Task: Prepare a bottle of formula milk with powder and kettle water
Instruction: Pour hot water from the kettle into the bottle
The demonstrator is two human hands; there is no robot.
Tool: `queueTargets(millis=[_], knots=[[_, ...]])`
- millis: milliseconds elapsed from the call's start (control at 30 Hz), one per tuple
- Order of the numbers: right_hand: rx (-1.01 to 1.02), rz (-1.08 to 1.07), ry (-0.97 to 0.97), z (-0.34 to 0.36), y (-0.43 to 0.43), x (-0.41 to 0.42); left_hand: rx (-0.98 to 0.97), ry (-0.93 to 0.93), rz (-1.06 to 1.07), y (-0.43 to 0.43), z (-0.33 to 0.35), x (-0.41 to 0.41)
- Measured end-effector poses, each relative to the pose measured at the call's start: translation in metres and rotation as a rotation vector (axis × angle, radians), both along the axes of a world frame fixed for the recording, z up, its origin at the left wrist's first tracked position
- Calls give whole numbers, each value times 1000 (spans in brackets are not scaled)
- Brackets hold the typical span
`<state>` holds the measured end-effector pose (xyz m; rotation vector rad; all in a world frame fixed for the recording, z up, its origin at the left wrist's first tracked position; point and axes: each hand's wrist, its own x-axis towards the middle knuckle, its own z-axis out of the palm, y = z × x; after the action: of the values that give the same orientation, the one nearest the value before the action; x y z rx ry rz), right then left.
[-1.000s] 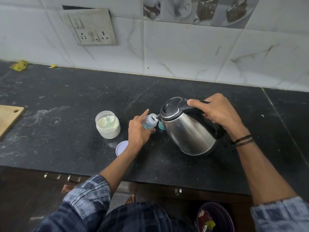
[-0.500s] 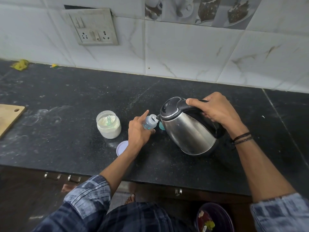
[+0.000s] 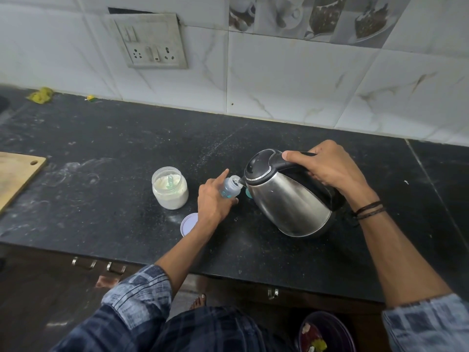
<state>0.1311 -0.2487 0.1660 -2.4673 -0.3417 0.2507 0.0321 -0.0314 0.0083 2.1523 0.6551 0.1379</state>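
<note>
Little has moved since earlier: the kettle (image 3: 289,196) stays tipped, spout at the bottle (image 3: 229,190) mouth. The right hand (image 3: 327,168) is closed round its handle, and the left hand (image 3: 212,201) is wrapped round the bottle. Pour slowly, bottle steady.

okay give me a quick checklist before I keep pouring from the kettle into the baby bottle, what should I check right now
1. Spout lined up with the mouth of the bottle: ok, the tip of the kettle sits right at the opening.
2. Bottle steadied: ok, the left hand has a grip around it, though it is tilted toward the spout.
3. Kettle under control: ok, the right hand is wrapped on the handle, lid closed.
4. Water level in the bottle: cannot tell, fingers cover most of it.
5. Powder jar clear of splashes: ok, it stands open, apart to the left.
6. Jar lid at hand: ok, flat on the counter.
</note>
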Motion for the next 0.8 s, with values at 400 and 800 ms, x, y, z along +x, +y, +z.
queueTargets(millis=[400,800], knots=[[8,12,10,1,0,0,-22,-8,21,1,-3,-1],[11,7,18,2,0,1,-28,-4,28,0,-6,-2]])
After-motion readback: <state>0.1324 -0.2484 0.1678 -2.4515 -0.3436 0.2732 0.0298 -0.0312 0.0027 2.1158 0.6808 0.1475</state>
